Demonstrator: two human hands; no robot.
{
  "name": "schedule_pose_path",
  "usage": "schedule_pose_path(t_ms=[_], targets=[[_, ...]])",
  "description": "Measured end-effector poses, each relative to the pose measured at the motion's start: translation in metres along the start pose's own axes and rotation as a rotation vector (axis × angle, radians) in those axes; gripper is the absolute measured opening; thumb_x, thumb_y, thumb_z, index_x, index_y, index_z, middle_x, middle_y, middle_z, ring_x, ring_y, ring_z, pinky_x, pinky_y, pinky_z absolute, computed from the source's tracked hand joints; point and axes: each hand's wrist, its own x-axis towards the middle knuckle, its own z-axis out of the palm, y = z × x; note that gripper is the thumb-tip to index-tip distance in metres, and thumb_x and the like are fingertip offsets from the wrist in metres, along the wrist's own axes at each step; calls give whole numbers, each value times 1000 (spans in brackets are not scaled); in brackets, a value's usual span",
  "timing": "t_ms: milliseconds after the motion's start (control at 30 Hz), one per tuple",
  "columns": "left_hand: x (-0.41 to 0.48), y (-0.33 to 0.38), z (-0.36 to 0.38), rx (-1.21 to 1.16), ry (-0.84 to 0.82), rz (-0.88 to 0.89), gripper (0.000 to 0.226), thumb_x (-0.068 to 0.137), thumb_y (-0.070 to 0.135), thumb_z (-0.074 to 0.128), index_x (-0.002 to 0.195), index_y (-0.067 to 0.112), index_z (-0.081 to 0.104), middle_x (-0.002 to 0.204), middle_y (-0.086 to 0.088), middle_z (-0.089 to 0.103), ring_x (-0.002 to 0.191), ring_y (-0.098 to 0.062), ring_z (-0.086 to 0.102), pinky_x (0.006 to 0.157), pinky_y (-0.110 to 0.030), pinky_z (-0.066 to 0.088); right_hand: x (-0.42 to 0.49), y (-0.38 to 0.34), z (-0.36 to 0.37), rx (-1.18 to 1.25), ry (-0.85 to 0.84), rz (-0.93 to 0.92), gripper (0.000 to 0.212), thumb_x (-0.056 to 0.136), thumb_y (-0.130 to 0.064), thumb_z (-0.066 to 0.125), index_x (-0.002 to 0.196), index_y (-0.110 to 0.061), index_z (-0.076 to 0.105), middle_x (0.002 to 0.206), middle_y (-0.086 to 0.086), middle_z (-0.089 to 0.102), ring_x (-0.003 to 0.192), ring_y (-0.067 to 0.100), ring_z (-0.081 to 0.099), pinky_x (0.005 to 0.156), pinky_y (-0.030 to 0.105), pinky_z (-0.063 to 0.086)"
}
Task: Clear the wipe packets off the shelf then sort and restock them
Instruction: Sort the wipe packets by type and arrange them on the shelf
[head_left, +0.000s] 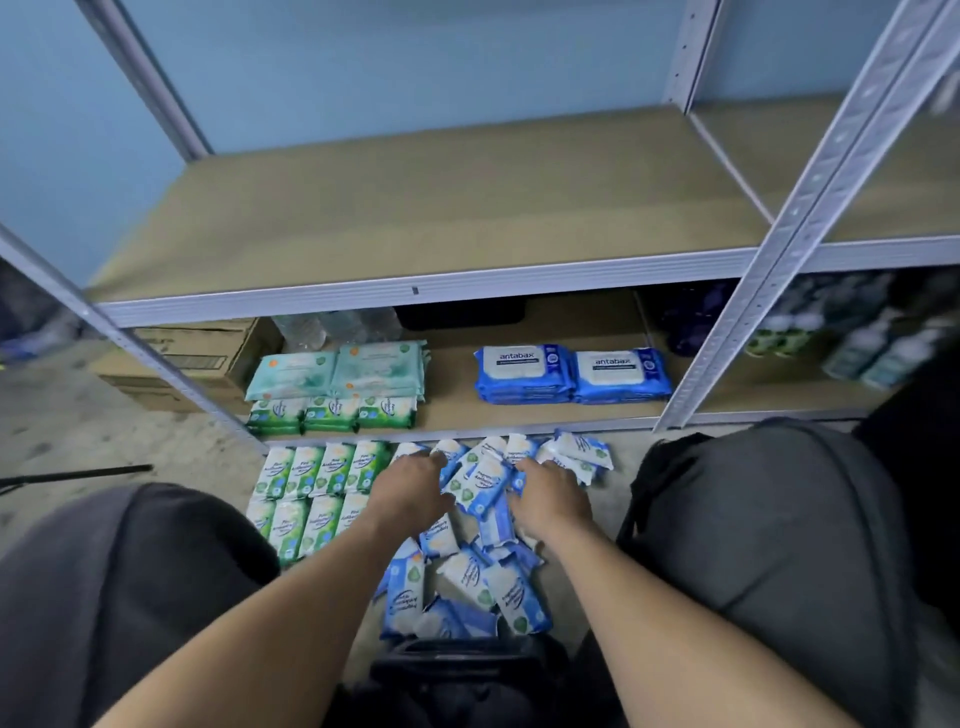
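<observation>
Left hand (410, 493) and right hand (550, 499) flank one blue packet (480, 486) mid-frame, grip unclear; eight green packets (317, 493) lie frame-left, two antabax stacks (571, 374) above.

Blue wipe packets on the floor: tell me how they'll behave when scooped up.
Probably soft and bendy: the blue wipe packets slump over one another in the pile. Likely slippery, as the wrappers look like smooth film. Flat, so unlikely to roll.
</observation>
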Motion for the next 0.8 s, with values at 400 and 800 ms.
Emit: schedule_pose_path(t_ms=[400,800], targets=[[48,8,26,175,-165,186,50,97,40,55,141,17,46,138,-7,54,125,-29,51,97,-42,48,11,20,-3,-219,-95,92,45,97,-31,52,141,-25,50,133,6,55,123,30,49,98,42,46],[118,40,64,116,-214,290,52,95,39,57,140,19,44,135,-6,54,121,-28,53,100,-43,46,33,64,12,-151,-117,243,58,98,-43,53,152,-32,35,147,3,46,130,30,43,102,42,44]])
